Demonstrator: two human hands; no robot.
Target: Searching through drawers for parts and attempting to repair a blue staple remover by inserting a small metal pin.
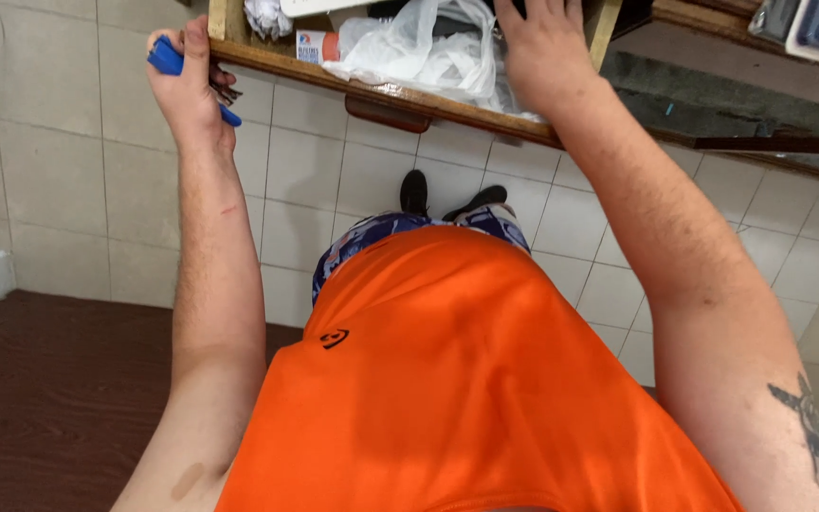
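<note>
My left hand (187,85) is raised at the left corner of an open wooden drawer (400,95) and is closed around a blue-handled tool (168,59), whose working end is hidden behind the fingers. My right hand (542,47) reaches into the drawer from above, its fingers hidden among the contents, next to a crumpled white plastic bag (428,52). Whether the right hand holds anything cannot be seen.
The drawer also holds a small white and orange box (315,45) and crumpled white paper (267,14). Below are my orange shirt (466,379), patterned shorts and black shoes (414,192) on a white tiled floor. A dark wooden surface (40,398) lies at lower left.
</note>
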